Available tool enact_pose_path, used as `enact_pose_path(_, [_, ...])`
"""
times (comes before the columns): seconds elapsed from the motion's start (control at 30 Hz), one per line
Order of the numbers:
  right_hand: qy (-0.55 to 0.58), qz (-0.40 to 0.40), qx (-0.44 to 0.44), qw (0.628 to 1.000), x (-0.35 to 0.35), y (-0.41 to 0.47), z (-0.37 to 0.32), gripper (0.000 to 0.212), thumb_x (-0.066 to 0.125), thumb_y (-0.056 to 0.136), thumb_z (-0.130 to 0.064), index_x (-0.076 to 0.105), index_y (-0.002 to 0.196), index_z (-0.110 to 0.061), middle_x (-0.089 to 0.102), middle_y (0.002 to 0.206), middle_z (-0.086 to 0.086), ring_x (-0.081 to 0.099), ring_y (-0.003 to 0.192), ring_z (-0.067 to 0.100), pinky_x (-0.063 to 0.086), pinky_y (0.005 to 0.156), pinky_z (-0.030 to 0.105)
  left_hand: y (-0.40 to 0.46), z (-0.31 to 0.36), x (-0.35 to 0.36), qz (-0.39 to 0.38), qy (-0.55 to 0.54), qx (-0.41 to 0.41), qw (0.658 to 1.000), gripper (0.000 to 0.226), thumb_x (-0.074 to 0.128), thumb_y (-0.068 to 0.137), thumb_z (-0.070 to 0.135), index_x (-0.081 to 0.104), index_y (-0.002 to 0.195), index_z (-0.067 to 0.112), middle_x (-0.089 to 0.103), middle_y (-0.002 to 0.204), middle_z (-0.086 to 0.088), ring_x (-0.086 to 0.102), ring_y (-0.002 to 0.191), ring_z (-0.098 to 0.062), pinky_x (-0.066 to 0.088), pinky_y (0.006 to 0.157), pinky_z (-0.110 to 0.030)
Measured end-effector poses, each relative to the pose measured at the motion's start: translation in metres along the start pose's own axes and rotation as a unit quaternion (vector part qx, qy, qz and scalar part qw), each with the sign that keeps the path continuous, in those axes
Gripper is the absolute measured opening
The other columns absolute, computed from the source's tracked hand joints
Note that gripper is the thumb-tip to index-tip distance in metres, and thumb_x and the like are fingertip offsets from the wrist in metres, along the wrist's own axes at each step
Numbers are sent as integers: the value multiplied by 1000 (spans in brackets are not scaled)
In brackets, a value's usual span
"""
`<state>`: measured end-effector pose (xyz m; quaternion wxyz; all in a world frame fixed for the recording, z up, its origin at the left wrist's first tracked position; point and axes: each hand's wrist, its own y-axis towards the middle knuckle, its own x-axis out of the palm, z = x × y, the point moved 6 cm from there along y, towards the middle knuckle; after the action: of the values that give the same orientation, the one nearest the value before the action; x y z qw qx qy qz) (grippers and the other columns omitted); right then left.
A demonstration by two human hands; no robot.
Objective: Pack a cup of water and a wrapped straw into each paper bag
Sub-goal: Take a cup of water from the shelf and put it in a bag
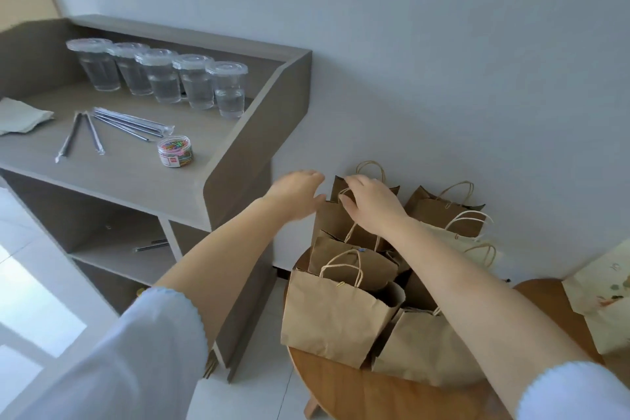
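A grey wooden counter (218, 160) with raised side walls fills the left of the frame, set against a pale wall (443, 44). On its top, a small clear jar of coloured paper clips (175, 152) stands near the front edge, and a folded pale cloth (21, 119) lies at far left. A round wooden table (358, 392) sits at lower right, over white floor tiles (41, 310).

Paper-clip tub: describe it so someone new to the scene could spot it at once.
On the grey desk left of the bags, look at the near right corner. In front of the wrapped straws stands a small clear round tub, the only thing there filled with bright multicoloured clips.
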<state>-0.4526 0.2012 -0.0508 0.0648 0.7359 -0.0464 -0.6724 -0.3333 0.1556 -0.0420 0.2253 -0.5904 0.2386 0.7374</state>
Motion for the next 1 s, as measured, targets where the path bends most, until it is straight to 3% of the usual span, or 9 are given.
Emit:
enact_pose_path(0.1, [6,7,-12,1000,-21,21,-14,49,37,102,-33,35,144,-10,42,146,8,42,131,26,35,106,35,3,-3,-35,40,24,-8,999,41,42,99,33,47,132,8,52,133,-8,47,123,-26,39,103,-37])
enact_pose_path(0.23, [-3,20,-50,999,-46,46,-40,49,33,103,-34,34,143,-6,42,145,11,41,131,28,32,108,37,-1,-24,-75,78,50,-26,995,41,40,100,31,47,131,7,50,135,-9,43,127,-25,21,113,-35])
enact_pose_path(0.33, [-3,30,-75,997,-58,64,-64,50,33,103,-33,32,145,-6,39,147,12,38,133,29,27,110,37,-16,-54,-99,110,38,-69,991,39,40,99,31,51,126,4,52,132,-11,45,123,-30,29,103,-35])
enact_pose_path(0.4, [14,44,-84,995,-63,75,-84,50,34,102,-33,33,144,-6,40,146,12,39,131,31,32,107,39,-32,-75,-110,127,34,-95,987,38,40,100,29,51,126,3,53,131,-12,45,123,-30,29,100,-34])
enact_pose_path(0.63, [42,47,-111,992,-62,110,-177,46,36,101,-35,42,136,-5,45,141,11,43,127,30,39,101,39,-90,-181,-110,95,37,-199,975,38,38,100,26,48,130,6,51,134,-11,44,124,-30,34,99,-36])
enact_pose_path(0.77, [39,25,-120,992,-52,130,-238,46,36,101,-37,42,137,-7,45,139,11,43,127,30,39,101,39,-118,-240,-117,82,52,-217,971,44,38,101,29,40,141,11,47,141,-8,42,128,-28,36,102,-37])
enact_pose_path(1.0, [-17,-34,-114,993,-15,157,-333,41,36,101,-36,46,128,-7,48,132,11,46,121,30,33,99,35,-149,-337,-126,81,27,-233,969,39,35,101,32,48,129,9,54,127,-9,46,120,-29,38,88,-34])
